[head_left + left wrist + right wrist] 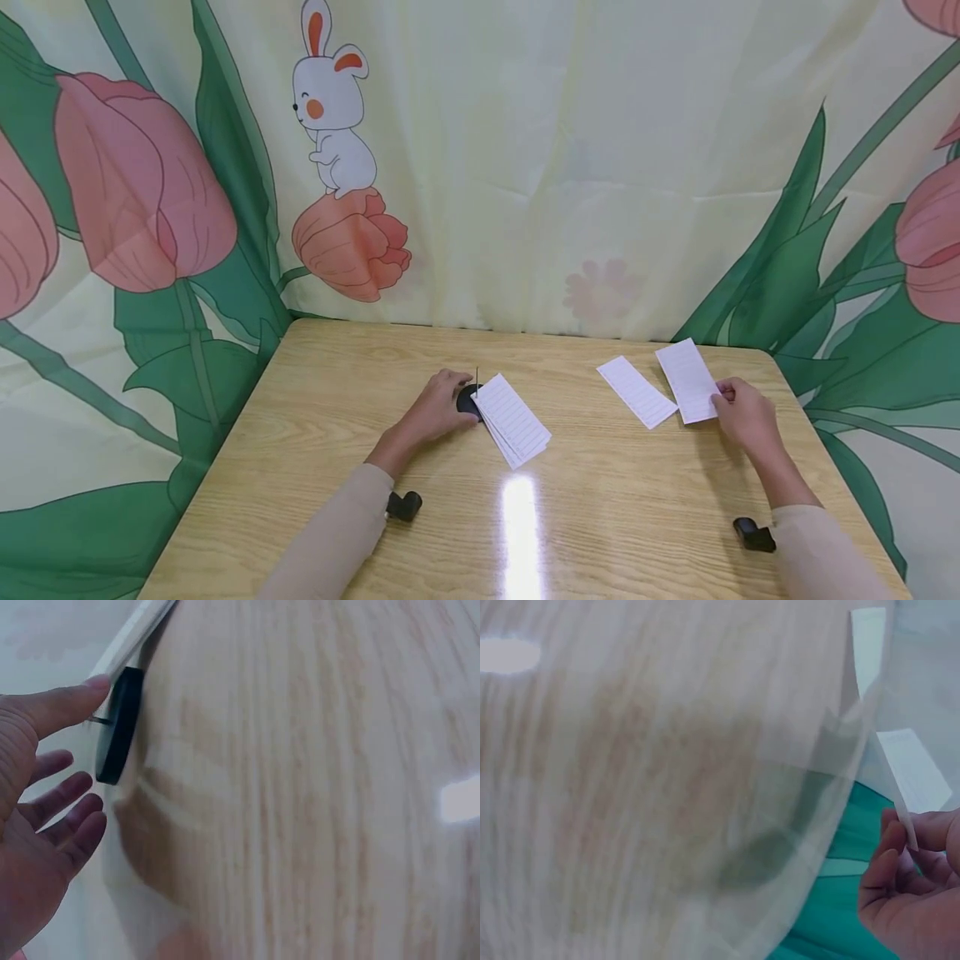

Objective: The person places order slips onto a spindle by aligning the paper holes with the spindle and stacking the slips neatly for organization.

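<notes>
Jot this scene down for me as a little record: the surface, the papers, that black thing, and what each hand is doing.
Surface: wooden table
Backdrop: curtain printed with tulips and a rabbit
Black thing: round base with a thin upright pin
Pile: several paper slips, fanned, one corner over the base; whether the pin pierces them is unclear
Loose slip: one, on the table between pile and right hand
Left hand: at the base, fingers apart
Right hand: pinches another slip

Tabletop workspace, kind of room unclear: wood-grain table (615, 517) before tulip-print curtain (487, 167).
</notes>
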Demonstrator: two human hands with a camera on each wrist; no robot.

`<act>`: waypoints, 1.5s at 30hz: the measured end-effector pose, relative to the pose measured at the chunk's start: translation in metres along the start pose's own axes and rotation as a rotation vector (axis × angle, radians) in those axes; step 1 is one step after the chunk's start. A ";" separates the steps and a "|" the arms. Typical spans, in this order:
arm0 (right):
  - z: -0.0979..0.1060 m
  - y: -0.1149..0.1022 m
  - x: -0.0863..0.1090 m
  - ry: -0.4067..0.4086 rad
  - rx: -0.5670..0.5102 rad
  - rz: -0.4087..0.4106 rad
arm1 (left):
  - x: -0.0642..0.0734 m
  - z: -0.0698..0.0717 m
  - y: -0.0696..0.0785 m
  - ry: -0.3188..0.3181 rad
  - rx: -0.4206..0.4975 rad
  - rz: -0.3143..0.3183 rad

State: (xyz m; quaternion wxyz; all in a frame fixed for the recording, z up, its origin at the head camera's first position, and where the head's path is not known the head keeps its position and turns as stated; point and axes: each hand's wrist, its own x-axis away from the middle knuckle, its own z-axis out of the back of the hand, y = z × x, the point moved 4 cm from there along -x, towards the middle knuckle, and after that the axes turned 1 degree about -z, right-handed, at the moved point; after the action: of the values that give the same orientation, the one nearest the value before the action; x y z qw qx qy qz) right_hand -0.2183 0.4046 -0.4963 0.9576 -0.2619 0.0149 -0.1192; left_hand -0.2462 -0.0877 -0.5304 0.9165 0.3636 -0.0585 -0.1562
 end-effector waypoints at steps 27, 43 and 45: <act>0.034 -0.075 0.017 0.018 -0.057 0.180 | 0.002 0.055 0.031 0.122 0.084 -0.121; 0.031 -0.129 0.032 -0.045 -0.101 0.347 | -0.004 0.072 0.068 0.181 0.085 -0.208; 0.031 -0.134 0.033 -0.055 -0.106 0.361 | -0.006 0.073 0.073 0.192 0.082 -0.236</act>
State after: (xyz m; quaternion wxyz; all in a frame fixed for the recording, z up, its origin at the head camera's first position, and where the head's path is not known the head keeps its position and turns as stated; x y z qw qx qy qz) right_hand -0.2129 0.3002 -0.4011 0.9484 -0.3082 0.0415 0.0625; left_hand -0.2498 -0.0828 -0.4270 0.8777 0.4181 0.0663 -0.2246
